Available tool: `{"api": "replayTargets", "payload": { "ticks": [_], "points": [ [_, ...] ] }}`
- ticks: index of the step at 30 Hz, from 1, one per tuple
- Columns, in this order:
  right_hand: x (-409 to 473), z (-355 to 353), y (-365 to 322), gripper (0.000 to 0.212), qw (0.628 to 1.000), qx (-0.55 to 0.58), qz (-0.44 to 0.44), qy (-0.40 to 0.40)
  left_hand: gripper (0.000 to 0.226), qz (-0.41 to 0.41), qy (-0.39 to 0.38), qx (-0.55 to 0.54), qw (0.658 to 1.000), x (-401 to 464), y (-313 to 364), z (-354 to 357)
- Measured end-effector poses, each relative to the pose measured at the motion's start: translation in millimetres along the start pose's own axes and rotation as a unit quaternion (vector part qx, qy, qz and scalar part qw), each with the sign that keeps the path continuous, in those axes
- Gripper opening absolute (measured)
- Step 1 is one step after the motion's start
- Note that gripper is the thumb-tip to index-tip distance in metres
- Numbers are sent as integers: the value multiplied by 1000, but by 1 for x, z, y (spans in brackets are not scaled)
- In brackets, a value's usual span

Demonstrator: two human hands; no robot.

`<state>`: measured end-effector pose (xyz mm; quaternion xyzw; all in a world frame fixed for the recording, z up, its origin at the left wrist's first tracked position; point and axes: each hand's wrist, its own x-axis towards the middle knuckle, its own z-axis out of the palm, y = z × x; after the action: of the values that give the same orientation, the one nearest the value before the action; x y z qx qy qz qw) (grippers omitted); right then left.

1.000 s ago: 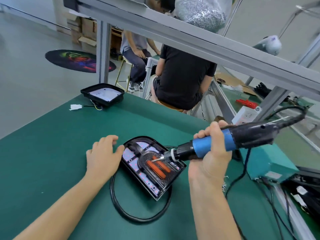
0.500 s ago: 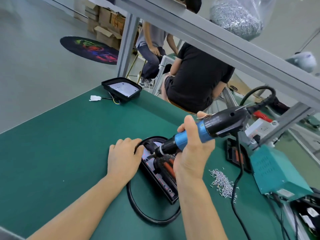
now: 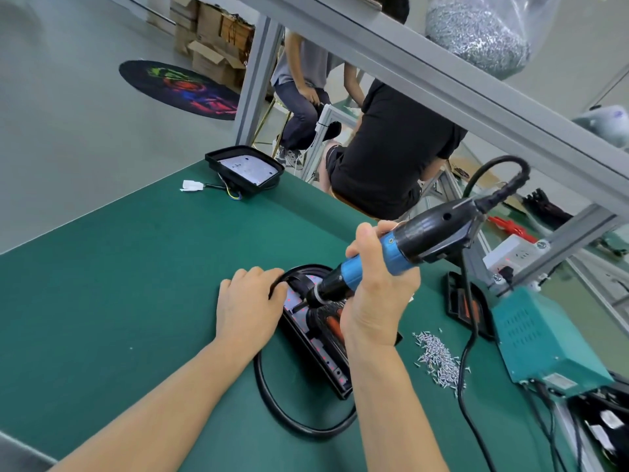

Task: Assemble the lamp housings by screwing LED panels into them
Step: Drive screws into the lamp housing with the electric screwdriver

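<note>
A black lamp housing with an LED panel inside lies on the green table in front of me. My left hand rests on the housing's left rim, fingers curled over the edge. My right hand grips a blue and black electric screwdriver, tilted down to the left, its tip on the panel near the housing's rounded end. A loose black rubber gasket ring lies around the housing's near end. A pile of small silver screws sits to the right.
A second black housing with white panel and a white connector lie at the table's far edge. A teal power supply box and another black housing stand right. The screwdriver cable trails down. Two people sit beyond the table.
The screwdriver has tilted more upright and its tip has come down onto the panel. My left hand has closed in on the housing's rim. The view has shifted left.
</note>
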<state>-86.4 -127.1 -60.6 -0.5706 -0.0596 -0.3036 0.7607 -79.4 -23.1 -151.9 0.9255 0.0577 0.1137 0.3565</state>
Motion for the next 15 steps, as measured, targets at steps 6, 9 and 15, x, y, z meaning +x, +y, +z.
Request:
{"api": "replayTargets", "payload": {
  "ticks": [6, 9, 15],
  "points": [
    [0, -3, 0, 23, 1000, -23, -9, -14, 27, 4, 2, -2, 1000, 0, -1, 1],
    [0, -3, -1, 25, 1000, -17, -5, -19, 26, 6, 4, 1, 1000, 0, -1, 0],
    [-1, -5, 0, 23, 1000, -10, -17, -12, 24, 8, 10, -1, 1000, 0, -1, 0]
  ]
}}
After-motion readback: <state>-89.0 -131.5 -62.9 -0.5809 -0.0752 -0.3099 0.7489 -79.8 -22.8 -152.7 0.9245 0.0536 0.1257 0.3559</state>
